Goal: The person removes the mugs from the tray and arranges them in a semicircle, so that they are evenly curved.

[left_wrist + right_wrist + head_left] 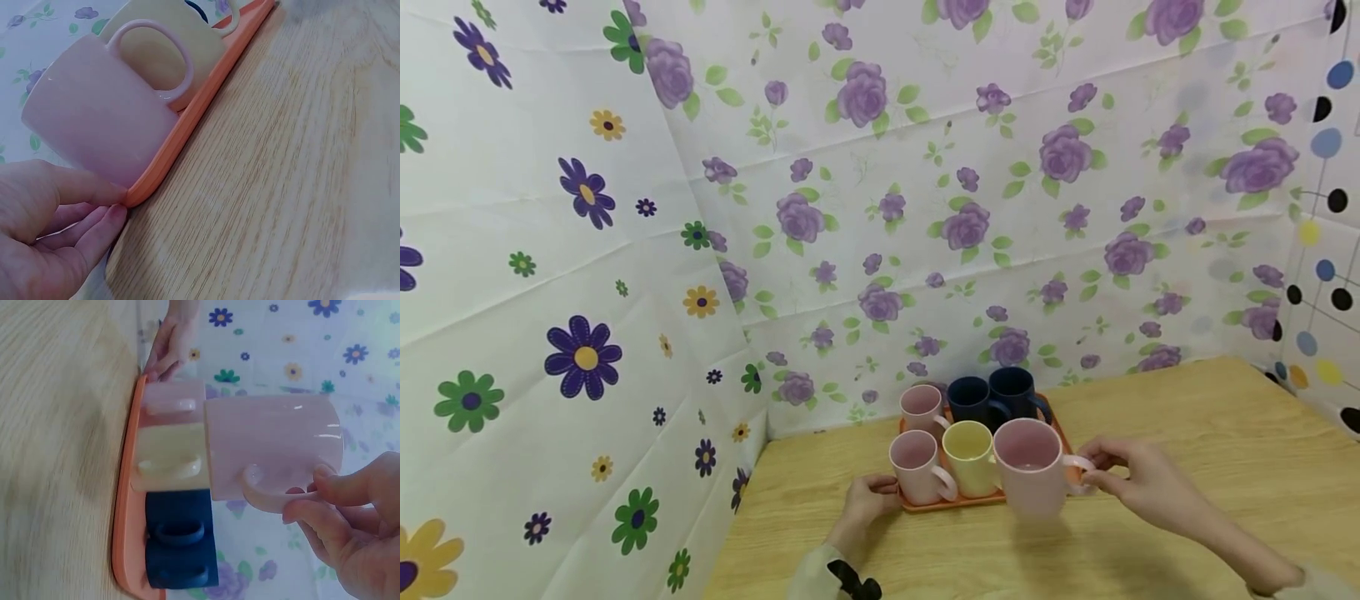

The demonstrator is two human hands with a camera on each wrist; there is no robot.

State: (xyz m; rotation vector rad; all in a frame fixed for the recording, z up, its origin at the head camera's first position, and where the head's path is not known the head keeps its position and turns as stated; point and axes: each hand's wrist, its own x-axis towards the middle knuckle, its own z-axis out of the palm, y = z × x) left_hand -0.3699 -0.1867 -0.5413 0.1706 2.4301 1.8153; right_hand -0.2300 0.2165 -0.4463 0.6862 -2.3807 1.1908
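Observation:
My right hand [1150, 487] pinches the handle of a pink mug [1030, 475], held upright in the air over the front right of an orange tray [917, 507]. The tray's front left corner is between the thumb and fingers of my left hand [59, 219]. A second pink mug [100, 106] stands on the tray beside that hand, with a pale yellow mug [972, 462] to its right. Behind them are another pink mug [921, 404] and two navy mugs, one [973, 400] left of the other [1013, 387]. The lifted mug partly hides the tray's right side.
The tray lies on a light wooden table [1187, 417], close to its back edge. A cloth with purple roses [966, 225] hangs behind the table. Flowered cloth [583, 358] hangs at the left and dotted cloth [1326, 275] at the right.

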